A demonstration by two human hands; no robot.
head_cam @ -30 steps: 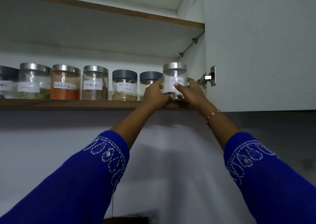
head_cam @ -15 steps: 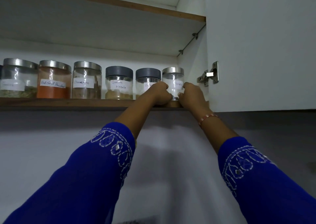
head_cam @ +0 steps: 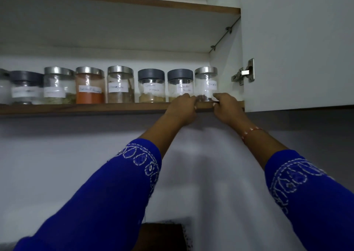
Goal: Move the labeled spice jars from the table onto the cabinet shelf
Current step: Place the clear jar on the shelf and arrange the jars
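The cloves jar, clear glass with a steel lid and a white label, stands at the right end of the wooden cabinet shelf, beside the cabinet's side wall. My left hand and my right hand sit at the shelf's front edge, one on each side of the jar's base, with curled fingertips against its lower part. A row of several labeled spice jars fills the shelf to its left, including a coriander jar, a garam masala jar and a red chilli powder jar.
The open white cabinet door hangs at the right on a metal hinge. An upper shelf board runs above the jars. Below are a grey wall and a dark wooden object at the bottom centre.
The cloves jar was lowered onto the shelf and slid back into line with the row. Both hands have dropped from its sides to its base at the shelf edge.
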